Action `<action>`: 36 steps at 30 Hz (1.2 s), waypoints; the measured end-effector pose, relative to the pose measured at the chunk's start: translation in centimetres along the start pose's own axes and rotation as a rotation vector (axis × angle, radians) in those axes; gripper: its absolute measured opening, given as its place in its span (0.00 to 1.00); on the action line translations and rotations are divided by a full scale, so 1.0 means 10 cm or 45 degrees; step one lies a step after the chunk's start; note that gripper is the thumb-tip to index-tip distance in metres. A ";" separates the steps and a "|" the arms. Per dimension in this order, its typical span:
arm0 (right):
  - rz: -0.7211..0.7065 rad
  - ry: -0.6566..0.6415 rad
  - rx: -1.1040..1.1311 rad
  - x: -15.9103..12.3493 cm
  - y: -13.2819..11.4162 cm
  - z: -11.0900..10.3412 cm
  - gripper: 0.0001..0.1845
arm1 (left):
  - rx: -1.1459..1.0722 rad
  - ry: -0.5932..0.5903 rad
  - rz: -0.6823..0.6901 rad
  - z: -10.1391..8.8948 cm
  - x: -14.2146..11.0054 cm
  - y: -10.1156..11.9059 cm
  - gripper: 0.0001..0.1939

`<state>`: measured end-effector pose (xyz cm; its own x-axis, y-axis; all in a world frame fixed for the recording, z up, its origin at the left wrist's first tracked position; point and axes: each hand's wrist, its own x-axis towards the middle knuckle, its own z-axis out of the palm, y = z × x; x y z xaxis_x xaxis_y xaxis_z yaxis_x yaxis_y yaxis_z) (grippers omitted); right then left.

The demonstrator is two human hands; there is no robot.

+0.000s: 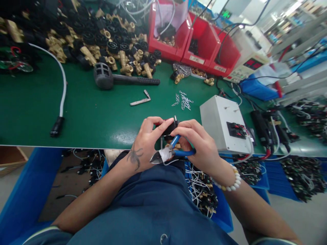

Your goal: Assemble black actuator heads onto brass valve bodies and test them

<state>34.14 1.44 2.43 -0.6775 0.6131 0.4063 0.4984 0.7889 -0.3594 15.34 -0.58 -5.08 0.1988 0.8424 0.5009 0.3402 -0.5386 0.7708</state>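
Observation:
At the bench's front edge, my left hand (146,143) is closed on a small black part (168,131) with a metal pin on top. Much of that part is hidden by fingers. My right hand (203,143) is closed too, with blue-handled diagonal cutters (166,154) tucked in it, their jaws pointing left under the part. Its thumb and forefinger meet the black part's right side. A bit of brass shows below, between the hands. Past the hands lie small wire clips (185,101) and a bent metal piece (140,99).
A black mallet (104,76) lies before a heap of brass and black fittings (120,51). Red bins (196,58) stand behind. A grey box (222,122) with a black socket is at right. A white cable (62,85) lies at left. Blue crates (38,170) sit below the bench.

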 end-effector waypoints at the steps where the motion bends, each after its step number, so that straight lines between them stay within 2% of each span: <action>1: -0.008 -0.008 -0.008 0.00 0.01 -0.02 0.13 | -0.029 0.009 -0.021 0.00 0.00 0.00 0.38; 3: 0.061 0.024 -0.028 0.02 0.02 -0.09 0.10 | -0.111 0.051 -0.094 0.00 0.01 0.00 0.36; 4: 0.146 0.107 -0.046 0.02 0.02 -0.13 0.08 | -0.162 0.093 -0.134 0.00 0.02 0.00 0.34; 6: 0.333 0.431 -0.063 0.00 0.03 -0.19 0.06 | -0.239 0.154 -0.193 0.00 0.02 0.02 0.29; 8: 0.422 0.776 -0.062 -0.05 0.05 -0.23 0.06 | -0.251 0.166 -0.195 0.00 0.02 0.03 0.24; 9: 0.421 0.818 -0.087 -0.08 0.06 -0.25 0.06 | -0.240 0.165 -0.187 0.00 0.02 0.03 0.23; 10: 0.397 0.717 -0.137 -0.11 0.07 -0.26 0.06 | -0.232 0.159 -0.178 0.00 0.02 0.04 0.22; 13: 0.313 0.007 -0.313 -0.16 0.07 -0.35 0.07 | -0.229 0.137 -0.168 0.00 0.03 0.05 0.21; 14: 0.307 -0.125 -0.334 -0.17 0.06 -0.38 0.08 | -0.228 0.130 -0.166 0.01 0.03 0.05 0.21; 15: 0.323 -0.117 -0.343 -0.17 0.05 -0.42 0.08 | -0.227 0.124 -0.163 0.01 0.03 0.05 0.21; 16: 0.371 0.022 -0.344 -0.17 0.04 -0.44 0.08 | -0.226 0.120 -0.163 0.01 0.03 0.05 0.21; 19: 0.477 0.613 -0.304 -0.18 0.05 -0.44 0.09 | -0.239 0.121 -0.179 0.00 0.03 0.05 0.20; 20: 0.455 0.651 -0.308 -0.19 0.06 -0.42 0.09 | -0.242 0.124 -0.183 0.00 0.03 0.05 0.20; 21: 0.418 0.550 -0.328 -0.20 0.08 -0.40 0.08 | -0.244 0.127 -0.188 0.00 0.03 0.06 0.20; 24: 0.310 -0.085 -0.396 -0.21 0.12 -0.40 0.08 | -0.248 0.134 -0.201 0.00 0.03 0.06 0.20; 25: 0.309 -0.170 -0.393 -0.19 0.12 -0.41 0.08 | -0.253 0.135 -0.205 0.00 0.03 0.06 0.20; 26: 0.323 -0.107 -0.385 -0.18 0.12 -0.43 0.08 | -0.257 0.135 -0.204 0.01 0.03 0.06 0.20; 27: 0.345 0.068 -0.363 -0.17 0.12 -0.44 0.07 | -0.259 0.133 -0.200 0.01 0.03 0.06 0.20; 29: 0.363 0.542 -0.271 -0.15 0.11 -0.44 0.08 | -0.252 0.135 -0.183 0.01 0.03 0.05 0.20; 30: 0.357 0.686 -0.232 -0.16 0.11 -0.42 0.07 | -0.246 0.137 -0.178 0.01 0.03 0.05 0.20; 31: 0.341 0.683 -0.223 -0.17 0.11 -0.39 0.07 | -0.240 0.138 -0.177 0.01 0.03 0.05 0.20; 32: 0.327 0.533 -0.242 -0.18 0.12 -0.37 0.07 | -0.236 0.137 -0.180 0.01 0.03 0.05 0.20; 34: 0.323 0.020 -0.334 -0.20 0.12 -0.36 0.09 | -0.236 0.138 -0.186 0.01 0.03 0.05 0.20; 35: 0.337 -0.178 -0.368 -0.20 0.12 -0.37 0.09 | -0.238 0.136 -0.190 0.00 0.03 0.06 0.20; 36: 0.353 -0.236 -0.376 -0.20 0.11 -0.39 0.09 | -0.240 0.135 -0.191 0.00 0.03 0.06 0.20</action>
<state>38.15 1.28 4.47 -0.5685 0.8067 0.1613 0.7899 0.5900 -0.1669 15.63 -0.61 -4.47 0.0586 0.9120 0.4060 0.1790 -0.4097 0.8945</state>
